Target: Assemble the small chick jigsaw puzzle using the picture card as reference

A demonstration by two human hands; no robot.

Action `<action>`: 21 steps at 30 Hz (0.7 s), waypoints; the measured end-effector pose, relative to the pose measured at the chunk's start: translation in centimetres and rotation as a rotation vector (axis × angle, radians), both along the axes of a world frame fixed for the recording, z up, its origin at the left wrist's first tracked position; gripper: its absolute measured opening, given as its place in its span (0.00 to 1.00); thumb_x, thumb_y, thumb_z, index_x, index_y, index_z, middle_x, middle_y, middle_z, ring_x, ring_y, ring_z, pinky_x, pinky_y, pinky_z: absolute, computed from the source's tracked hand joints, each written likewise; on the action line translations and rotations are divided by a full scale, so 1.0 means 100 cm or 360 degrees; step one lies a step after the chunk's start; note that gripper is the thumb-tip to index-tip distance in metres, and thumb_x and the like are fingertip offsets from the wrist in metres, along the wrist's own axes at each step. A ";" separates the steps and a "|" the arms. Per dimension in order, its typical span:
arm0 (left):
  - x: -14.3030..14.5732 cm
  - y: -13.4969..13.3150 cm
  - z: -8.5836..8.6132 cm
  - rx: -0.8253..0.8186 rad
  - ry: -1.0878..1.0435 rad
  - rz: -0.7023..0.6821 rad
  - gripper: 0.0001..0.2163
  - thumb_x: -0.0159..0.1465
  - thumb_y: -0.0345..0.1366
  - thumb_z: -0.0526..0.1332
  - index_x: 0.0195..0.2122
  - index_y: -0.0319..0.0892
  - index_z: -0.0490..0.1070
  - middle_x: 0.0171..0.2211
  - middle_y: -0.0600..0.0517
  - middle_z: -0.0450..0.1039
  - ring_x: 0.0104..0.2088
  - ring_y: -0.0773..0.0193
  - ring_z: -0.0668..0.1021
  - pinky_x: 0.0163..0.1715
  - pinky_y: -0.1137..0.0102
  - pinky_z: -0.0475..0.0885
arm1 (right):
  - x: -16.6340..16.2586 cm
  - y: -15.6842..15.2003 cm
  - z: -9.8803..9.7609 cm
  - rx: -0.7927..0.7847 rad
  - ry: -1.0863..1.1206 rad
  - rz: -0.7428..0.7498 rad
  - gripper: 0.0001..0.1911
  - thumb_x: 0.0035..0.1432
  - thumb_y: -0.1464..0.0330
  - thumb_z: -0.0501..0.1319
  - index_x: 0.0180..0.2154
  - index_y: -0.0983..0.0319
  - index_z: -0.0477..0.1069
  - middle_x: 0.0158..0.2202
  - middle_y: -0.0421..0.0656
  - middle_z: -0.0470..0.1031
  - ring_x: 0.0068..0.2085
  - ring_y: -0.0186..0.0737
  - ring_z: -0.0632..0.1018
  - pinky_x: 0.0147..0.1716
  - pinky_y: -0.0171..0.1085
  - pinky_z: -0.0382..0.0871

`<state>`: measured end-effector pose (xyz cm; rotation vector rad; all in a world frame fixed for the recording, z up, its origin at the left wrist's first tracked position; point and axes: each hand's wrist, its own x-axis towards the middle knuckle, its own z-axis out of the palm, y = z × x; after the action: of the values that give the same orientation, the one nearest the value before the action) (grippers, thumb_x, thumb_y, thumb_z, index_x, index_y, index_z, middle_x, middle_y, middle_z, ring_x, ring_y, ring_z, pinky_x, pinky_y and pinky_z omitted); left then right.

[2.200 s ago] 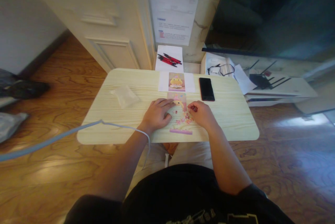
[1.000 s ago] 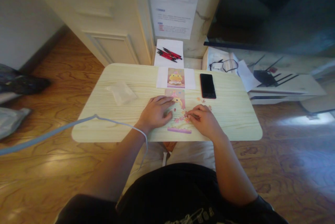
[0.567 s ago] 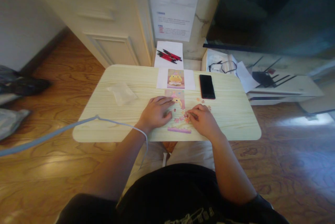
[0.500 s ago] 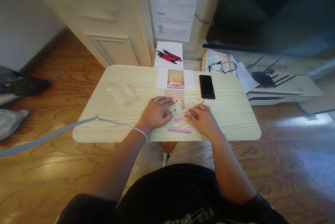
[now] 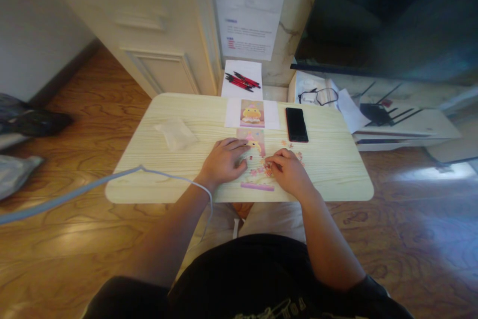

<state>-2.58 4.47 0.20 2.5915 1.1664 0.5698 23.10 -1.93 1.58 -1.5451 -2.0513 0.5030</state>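
My left hand (image 5: 225,160) lies flat with its fingers stretched out, the fingertips on the left side of a partly assembled jigsaw puzzle (image 5: 257,136) with a pink and yellow picture. My right hand (image 5: 287,169) is closed in a pinch on a small puzzle piece, mostly hidden by the fingertips. Below the assembled part lie loose puzzle pieces (image 5: 256,171), several of them close to my right fingertips. A joined purple strip of puzzle (image 5: 257,187) lies near the table's front edge. Above the puzzle, a printed sheet (image 5: 252,113) shows a yellow cartoon figure.
A black phone (image 5: 297,125) lies right of the sheet on the pale wooden table (image 5: 336,174). To the left is a translucent plastic bag (image 5: 175,134). Red pens (image 5: 242,81) rest on white paper behind the table. A grey cable (image 5: 93,179) runs across the left forearm.
My right hand has shifted slightly left, its pinched fingertips now over the loose pieces. The left hand stays in place on the puzzle. The whole view has moved very slightly.
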 end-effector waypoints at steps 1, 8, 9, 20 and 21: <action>0.000 0.000 0.000 0.0006 0.0002 -0.0002 0.23 0.67 0.42 0.59 0.62 0.46 0.75 0.64 0.48 0.73 0.64 0.46 0.72 0.64 0.48 0.65 | 0.001 0.000 0.000 0.0009 0.0020 -0.0017 0.15 0.67 0.75 0.59 0.48 0.58 0.82 0.44 0.46 0.75 0.49 0.45 0.76 0.53 0.45 0.71; -0.001 0.001 -0.001 0.0011 0.0003 -0.0003 0.23 0.66 0.41 0.60 0.62 0.46 0.75 0.65 0.47 0.73 0.64 0.46 0.72 0.64 0.48 0.65 | 0.010 0.000 -0.002 -0.0002 0.0028 0.0061 0.19 0.65 0.79 0.58 0.45 0.55 0.84 0.44 0.44 0.74 0.49 0.45 0.75 0.53 0.45 0.69; -0.001 0.001 -0.001 0.0006 -0.0001 -0.0004 0.23 0.66 0.41 0.60 0.62 0.46 0.75 0.65 0.47 0.73 0.64 0.46 0.72 0.64 0.48 0.65 | 0.010 -0.001 -0.003 -0.0011 0.0022 0.0068 0.19 0.65 0.79 0.58 0.45 0.54 0.84 0.44 0.44 0.73 0.49 0.45 0.75 0.53 0.46 0.69; -0.008 0.005 -0.004 -0.0091 -0.0298 -0.0013 0.22 0.68 0.36 0.56 0.63 0.47 0.74 0.64 0.49 0.74 0.63 0.50 0.73 0.65 0.49 0.65 | 0.001 -0.007 0.003 0.0011 0.0049 0.0073 0.12 0.66 0.73 0.62 0.46 0.55 0.82 0.43 0.44 0.74 0.48 0.45 0.75 0.51 0.45 0.72; -0.009 0.005 -0.004 -0.0108 -0.0372 -0.0028 0.21 0.69 0.36 0.55 0.62 0.47 0.75 0.64 0.49 0.74 0.63 0.50 0.74 0.65 0.49 0.65 | -0.001 -0.007 0.004 0.0008 0.0055 0.0076 0.11 0.66 0.72 0.63 0.45 0.55 0.82 0.42 0.44 0.74 0.48 0.45 0.75 0.52 0.45 0.72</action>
<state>-3.47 4.99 -0.21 2.3989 1.0661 0.7907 23.04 -2.62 1.93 -1.4772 -2.0662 0.5380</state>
